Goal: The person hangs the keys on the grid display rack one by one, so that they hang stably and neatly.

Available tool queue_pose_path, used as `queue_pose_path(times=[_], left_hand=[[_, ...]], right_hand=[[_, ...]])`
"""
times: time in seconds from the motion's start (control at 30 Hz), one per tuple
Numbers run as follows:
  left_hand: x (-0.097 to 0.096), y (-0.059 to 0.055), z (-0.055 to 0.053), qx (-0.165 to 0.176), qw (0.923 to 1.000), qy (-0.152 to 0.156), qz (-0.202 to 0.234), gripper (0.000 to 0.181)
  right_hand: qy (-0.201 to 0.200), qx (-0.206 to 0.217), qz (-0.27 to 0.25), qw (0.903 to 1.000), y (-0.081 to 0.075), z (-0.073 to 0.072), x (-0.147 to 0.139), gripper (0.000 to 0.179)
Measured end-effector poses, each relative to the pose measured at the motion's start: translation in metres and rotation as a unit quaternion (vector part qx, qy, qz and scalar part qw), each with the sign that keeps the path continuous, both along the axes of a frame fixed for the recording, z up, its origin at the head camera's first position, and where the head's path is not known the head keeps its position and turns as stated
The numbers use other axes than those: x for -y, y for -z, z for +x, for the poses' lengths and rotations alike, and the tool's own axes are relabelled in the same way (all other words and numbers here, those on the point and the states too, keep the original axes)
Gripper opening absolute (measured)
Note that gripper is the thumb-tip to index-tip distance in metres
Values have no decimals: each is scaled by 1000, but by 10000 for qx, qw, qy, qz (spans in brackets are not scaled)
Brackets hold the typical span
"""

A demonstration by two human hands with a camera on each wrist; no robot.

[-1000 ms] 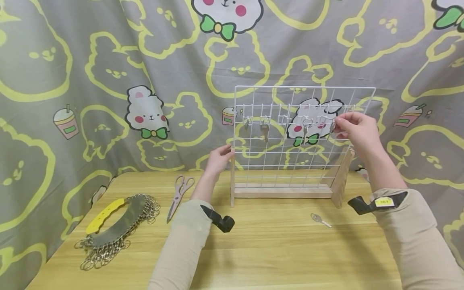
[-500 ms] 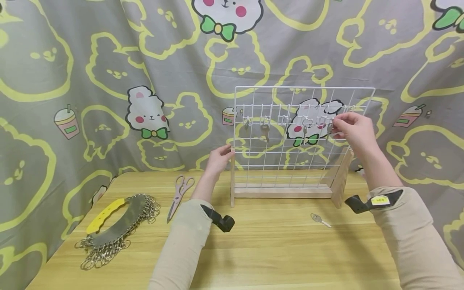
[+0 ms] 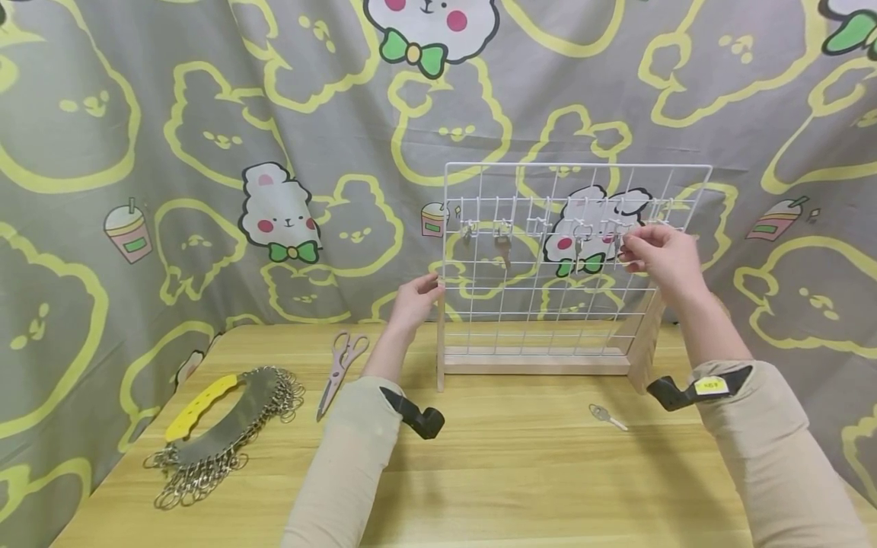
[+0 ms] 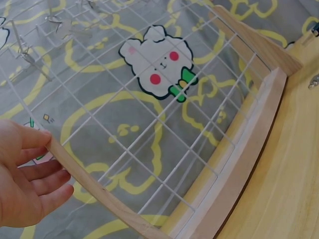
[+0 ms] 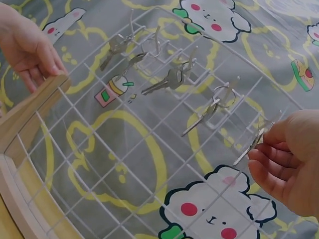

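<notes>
A white wire grid rack stands upright on a wooden base [image 3: 534, 367]. My left hand [image 3: 414, 304] holds its left wooden side post [image 4: 94, 186] near the top, thumb and fingertips at the edge. At the grid's right part, my right hand [image 3: 664, 255] pinches a key [image 5: 245, 153] between thumb and index finger, beside the rightmost hooks. Whether its ring sits on a hook is hidden by my fingers. Several other keys hang from white hooks to the left, among them a key [image 5: 202, 119] on a split ring and a broader key [image 5: 174, 78].
A loose key [image 3: 606, 416] with a ring lies on the table in front of the rack. Pink scissors [image 3: 339, 373] lie left of my left forearm. Farther left is a yellow-handled plate [image 3: 229, 426] edged with many metal rings. A patterned curtain [image 3: 329, 99] hangs behind.
My right hand has moved slightly left and down along the grid, still pinching the key. The left hand has stayed at the side post.
</notes>
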State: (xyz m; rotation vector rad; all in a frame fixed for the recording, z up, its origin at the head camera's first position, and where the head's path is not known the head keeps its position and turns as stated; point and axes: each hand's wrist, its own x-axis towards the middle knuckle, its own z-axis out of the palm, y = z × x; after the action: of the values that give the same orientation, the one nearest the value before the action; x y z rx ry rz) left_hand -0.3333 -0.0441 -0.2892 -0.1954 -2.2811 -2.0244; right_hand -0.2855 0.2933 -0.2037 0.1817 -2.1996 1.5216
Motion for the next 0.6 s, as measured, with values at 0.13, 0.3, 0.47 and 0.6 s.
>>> queue_pose_path(times=[0.13,0.3,0.47,0.6], left_hand=[[0,0,1,-3,10000,1,-26,47],[0,-1,1,9,10000,1,-1,46],[0,-1,1,40,10000,-19,4,45],[-1,-1,1,54,10000,-29,-6,45]], right_hand=[[-102,175,-132,9997,7,1,-3,6],[-273,396,-103,9988,19,2,-9,7],[-361,508,-23,9981,41,5,-14,18],[-430,583,41,9974,62,8,-20,18]])
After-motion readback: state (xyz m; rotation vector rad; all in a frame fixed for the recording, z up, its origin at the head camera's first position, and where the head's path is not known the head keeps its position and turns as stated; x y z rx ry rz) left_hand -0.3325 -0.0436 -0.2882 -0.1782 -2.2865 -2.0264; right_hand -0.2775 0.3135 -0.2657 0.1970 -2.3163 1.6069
